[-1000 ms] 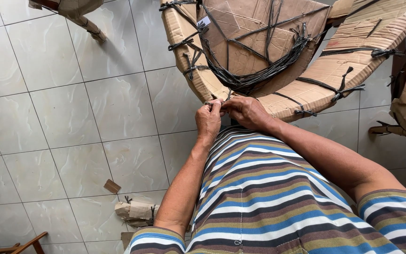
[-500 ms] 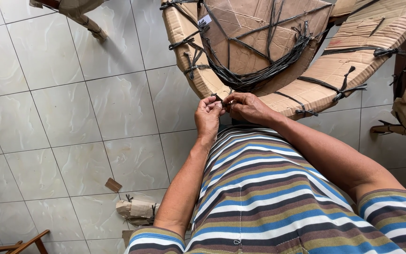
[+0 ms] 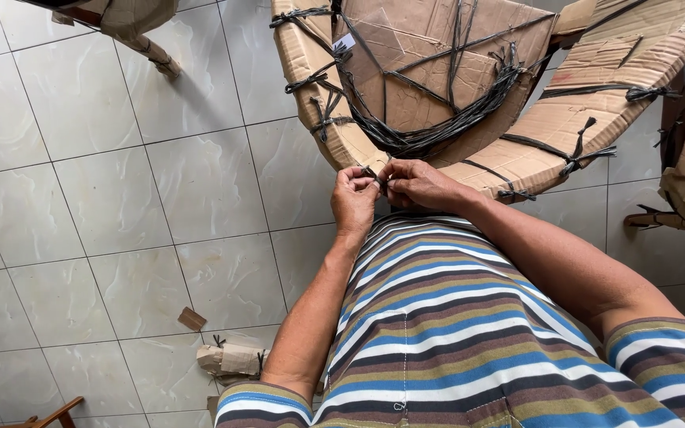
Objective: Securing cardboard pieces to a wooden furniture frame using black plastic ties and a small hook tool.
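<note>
black plastic strap [image 3: 380, 176] is pinched between left hand [image 3: 354, 198] and right hand [image 3: 419, 185] at the cardboard-wrapped furniture's [image 3: 438, 47] lower edge.

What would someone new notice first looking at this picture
Top centre, a curved piece of furniture wrapped in cardboard and bound with black strapping. Just below it, the left hand and right hand meet, pinching a strap end. A striped shirt fills the lower right, above a pale tiled floor.

Both hands [image 3: 386, 190] have drawn closer together on the black strap [image 3: 380, 176].
</note>
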